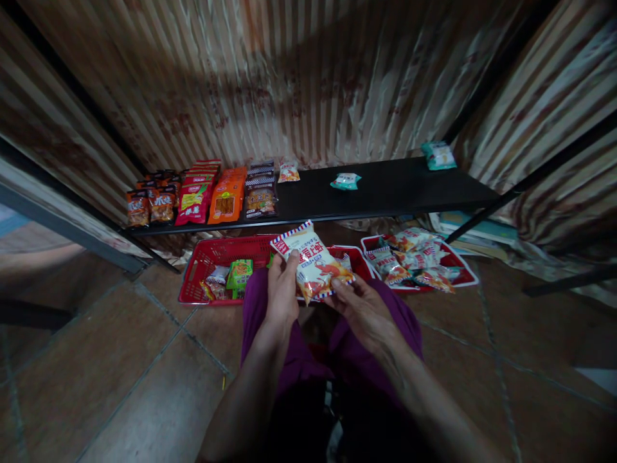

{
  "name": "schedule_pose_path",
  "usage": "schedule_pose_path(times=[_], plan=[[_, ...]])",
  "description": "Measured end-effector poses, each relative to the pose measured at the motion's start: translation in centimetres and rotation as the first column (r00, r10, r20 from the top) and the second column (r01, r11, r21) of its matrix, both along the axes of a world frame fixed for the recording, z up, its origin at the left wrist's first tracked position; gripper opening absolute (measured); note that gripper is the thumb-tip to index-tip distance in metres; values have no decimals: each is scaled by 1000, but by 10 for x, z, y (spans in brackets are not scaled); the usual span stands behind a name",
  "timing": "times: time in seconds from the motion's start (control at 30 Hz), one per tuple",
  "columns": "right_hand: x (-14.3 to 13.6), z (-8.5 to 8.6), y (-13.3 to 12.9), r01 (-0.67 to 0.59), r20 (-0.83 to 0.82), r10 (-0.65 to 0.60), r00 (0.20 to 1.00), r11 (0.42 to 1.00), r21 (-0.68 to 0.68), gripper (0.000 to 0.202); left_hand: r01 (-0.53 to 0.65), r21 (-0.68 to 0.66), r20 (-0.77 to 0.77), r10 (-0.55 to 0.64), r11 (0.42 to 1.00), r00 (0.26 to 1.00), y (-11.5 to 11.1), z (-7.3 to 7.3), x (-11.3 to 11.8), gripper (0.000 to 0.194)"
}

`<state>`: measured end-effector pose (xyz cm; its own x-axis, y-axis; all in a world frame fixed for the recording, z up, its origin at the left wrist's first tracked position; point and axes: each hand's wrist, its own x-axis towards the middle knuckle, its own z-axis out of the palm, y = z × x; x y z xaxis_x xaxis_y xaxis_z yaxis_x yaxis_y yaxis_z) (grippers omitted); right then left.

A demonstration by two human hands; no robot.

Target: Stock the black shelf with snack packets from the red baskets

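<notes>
A white snack bag (pixel 314 262) with red lettering and a striped edge is between my hands, above my knees. My left hand (pixel 283 288) grips its left side, with the thumb on the front. At its lower right corner, my right hand (pixel 362 310) pinches the edge. Behind the bag runs a black shelf (pixel 308 199). A similar white bag (pixel 289 171) stands on it beside dark patterned packs (pixel 261 196). Farther right on the shelf lie a teal bag (pixel 346 181) and another teal bag (pixel 438 156).
Orange packs (pixel 227 198), red packs (pixel 195 196) and small brown packs (pixel 162 204) fill the shelf's left end. Below are a red basket (pixel 196 270) with green packs (pixel 240 276) and a white-rimmed red basket (pixel 471 276) of snack bags. Black posts (pixel 518 188) frame the shelf.
</notes>
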<state>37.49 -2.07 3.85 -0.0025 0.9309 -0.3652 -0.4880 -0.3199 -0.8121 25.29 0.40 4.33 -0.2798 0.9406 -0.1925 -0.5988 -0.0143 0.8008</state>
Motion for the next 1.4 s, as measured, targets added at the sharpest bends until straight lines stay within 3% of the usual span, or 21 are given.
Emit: schedule_pose_path(times=[0.2, 0.53, 0.67, 1.13, 1.4], plan=[[-6, 3, -6, -98, -18, 98, 995, 995, -29, 33, -52, -91, 50, 57, 994, 997, 5, 0, 2, 40], [-11, 12, -12, -69, 42, 67, 997, 997, 42, 39, -41, -154, 112, 59, 987, 992, 6, -1, 3, 43], [-12, 14, -15, -53, 40, 50, 998, 997, 62, 38, 13, -188, 154, 16, 982, 988, 6, 0, 4, 39], [-9, 12, -15, -75, 81, 66, 995, 991, 111, 39, 8, -127, 170, 14, 992, 985, 10, -8, -1, 34], [-3, 3, -15, -93, 139, 80, 987, 992, 91, 39, 34, -51, 196, -23, 998, 980, 13, 4, -9, 40]])
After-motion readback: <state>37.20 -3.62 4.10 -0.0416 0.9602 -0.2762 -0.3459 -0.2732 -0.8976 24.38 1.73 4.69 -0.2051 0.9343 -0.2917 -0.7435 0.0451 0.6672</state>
